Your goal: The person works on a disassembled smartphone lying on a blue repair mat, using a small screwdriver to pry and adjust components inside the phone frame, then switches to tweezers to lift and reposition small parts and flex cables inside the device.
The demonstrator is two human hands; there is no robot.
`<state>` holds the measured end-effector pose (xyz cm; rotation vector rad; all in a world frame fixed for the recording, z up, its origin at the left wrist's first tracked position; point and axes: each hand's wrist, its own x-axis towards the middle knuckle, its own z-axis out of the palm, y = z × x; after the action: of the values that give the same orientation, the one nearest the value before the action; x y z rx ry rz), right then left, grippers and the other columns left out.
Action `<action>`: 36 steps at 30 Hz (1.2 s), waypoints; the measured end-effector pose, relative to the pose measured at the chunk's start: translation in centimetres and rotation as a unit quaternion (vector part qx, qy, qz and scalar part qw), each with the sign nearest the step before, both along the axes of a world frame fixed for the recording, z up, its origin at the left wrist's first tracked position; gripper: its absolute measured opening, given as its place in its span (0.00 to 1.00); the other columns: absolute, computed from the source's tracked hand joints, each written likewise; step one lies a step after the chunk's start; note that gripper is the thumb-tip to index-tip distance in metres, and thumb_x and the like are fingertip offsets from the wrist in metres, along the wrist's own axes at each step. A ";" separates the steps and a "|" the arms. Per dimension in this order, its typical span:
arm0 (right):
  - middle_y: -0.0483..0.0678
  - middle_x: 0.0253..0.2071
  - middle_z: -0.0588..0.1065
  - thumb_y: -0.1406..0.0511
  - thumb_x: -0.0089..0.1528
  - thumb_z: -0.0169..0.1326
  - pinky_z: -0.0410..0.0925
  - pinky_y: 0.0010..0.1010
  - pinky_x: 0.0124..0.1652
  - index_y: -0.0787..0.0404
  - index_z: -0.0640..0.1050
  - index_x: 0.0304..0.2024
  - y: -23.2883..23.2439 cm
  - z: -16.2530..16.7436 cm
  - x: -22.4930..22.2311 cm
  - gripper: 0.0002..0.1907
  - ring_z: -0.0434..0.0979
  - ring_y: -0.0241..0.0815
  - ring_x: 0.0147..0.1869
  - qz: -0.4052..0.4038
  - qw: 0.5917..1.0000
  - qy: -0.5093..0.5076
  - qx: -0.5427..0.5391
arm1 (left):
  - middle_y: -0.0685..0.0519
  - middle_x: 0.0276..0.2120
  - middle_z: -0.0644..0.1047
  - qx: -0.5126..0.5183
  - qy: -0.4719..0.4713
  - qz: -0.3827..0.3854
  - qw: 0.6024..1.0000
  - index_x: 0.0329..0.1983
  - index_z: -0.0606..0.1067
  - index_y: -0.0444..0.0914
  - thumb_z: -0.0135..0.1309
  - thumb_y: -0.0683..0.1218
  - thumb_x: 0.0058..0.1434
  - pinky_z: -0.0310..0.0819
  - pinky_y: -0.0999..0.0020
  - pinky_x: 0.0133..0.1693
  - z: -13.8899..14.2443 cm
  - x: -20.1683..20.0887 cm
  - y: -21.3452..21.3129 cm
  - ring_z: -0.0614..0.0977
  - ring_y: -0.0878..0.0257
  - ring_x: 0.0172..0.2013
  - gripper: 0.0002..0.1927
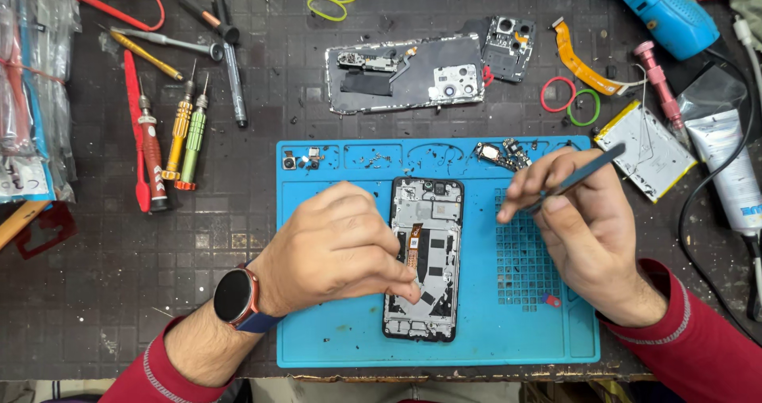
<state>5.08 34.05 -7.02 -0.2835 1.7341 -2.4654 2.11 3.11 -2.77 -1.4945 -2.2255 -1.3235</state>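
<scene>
An opened phone [432,212] lies face down on a blue repair mat [341,347], its inner frame and an orange flex cable [413,244] exposed. My left hand [337,244] rests on the phone's left side, with fingertips pressing its lower middle. A dark watch sits on that wrist. My right hand [583,228] hovers over the mat's right half, right of the phone, and grips grey tweezers [579,177] whose tip points left and down.
The phone's removed back cover [397,81] and a camera module board [508,50] lie behind the mat. Screwdrivers [186,133] lie at left, a battery [647,149], tube and blue tool [663,10] at right. Small parts and screws sit in the mat's top trays.
</scene>
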 end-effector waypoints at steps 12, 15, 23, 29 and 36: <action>0.45 0.35 0.69 0.67 0.67 0.56 0.72 0.35 0.43 0.61 0.65 0.47 -0.7 -0.6 1.7 0.13 0.71 0.40 0.37 0.084 0.951 0.261 0.143 | 0.63 0.30 0.74 0.038 0.109 0.031 0.993 0.34 0.79 0.46 0.76 0.55 0.56 0.73 0.63 0.45 -0.8 0.6 -0.9 0.75 0.65 0.31 0.16; 0.46 0.34 0.72 0.72 0.64 0.57 0.74 0.38 0.44 0.60 0.68 0.44 -0.2 -0.3 1.5 0.11 0.73 0.40 0.38 0.097 0.949 0.259 0.153 | 0.63 0.30 0.75 0.038 0.115 0.041 0.992 0.35 0.80 0.47 0.76 0.55 0.55 0.73 0.62 0.44 -0.6 0.5 -0.9 0.75 0.65 0.31 0.16; 0.47 0.35 0.75 0.75 0.61 0.59 0.74 0.34 0.43 0.62 0.66 0.44 -0.3 0.6 1.3 0.15 0.79 0.41 0.39 0.082 0.931 0.290 0.206 | 0.60 0.35 0.75 0.055 -0.025 0.085 0.995 0.48 0.83 0.46 0.71 0.48 0.57 0.74 0.67 0.42 -1.2 0.9 -0.3 0.78 0.63 0.37 0.15; 0.51 0.36 0.76 0.77 0.56 0.62 0.75 0.36 0.39 0.61 0.68 0.43 0.0 2.2 0.4 0.19 0.81 0.46 0.39 0.068 0.888 0.376 0.255 | 0.54 0.41 0.80 0.147 -0.477 0.028 0.866 0.58 0.79 0.37 0.56 0.42 0.72 0.72 0.75 0.35 -2.0 1.8 0.6 0.80 0.69 0.38 0.13; 0.53 0.38 0.75 0.77 0.52 0.65 0.74 0.36 0.38 0.60 0.70 0.43 -0.2 2.6 -0.1 0.22 0.80 0.49 0.39 0.059 0.865 0.413 0.281 | 0.53 0.39 0.78 0.179 -0.705 -0.012 0.686 0.64 0.74 0.29 0.46 0.45 0.74 0.63 0.80 0.23 -3.1 1.6 1.5 0.75 0.74 0.30 0.21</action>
<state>4.99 33.90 -4.43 -1.4712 2.5083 -1.6956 3.70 4.64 -5.84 -0.1091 -2.0415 -3.3651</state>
